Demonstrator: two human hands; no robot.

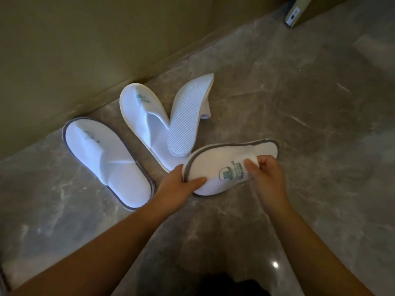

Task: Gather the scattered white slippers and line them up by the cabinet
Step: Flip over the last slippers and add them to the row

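Several white slippers lie on the grey marble floor by the olive cabinet front [70,50]. A grey-trimmed slipper [109,161] sits upright at the left, toe toward the cabinet. Beside it lies a plain white slipper [143,120], upright. An overturned slipper [188,116] shows its ribbed sole and leans across that one's heel. A second grey-trimmed slipper with a green logo [222,167] lies sideways in the middle. My left hand [181,184] grips its toe end. My right hand [267,174] pinches the edge of its upper.
The cabinet base runs diagonally from lower left to upper right. A panel or door edge with a white label [294,13] stands at the top right. Open marble floor [331,124] spreads to the right and front.
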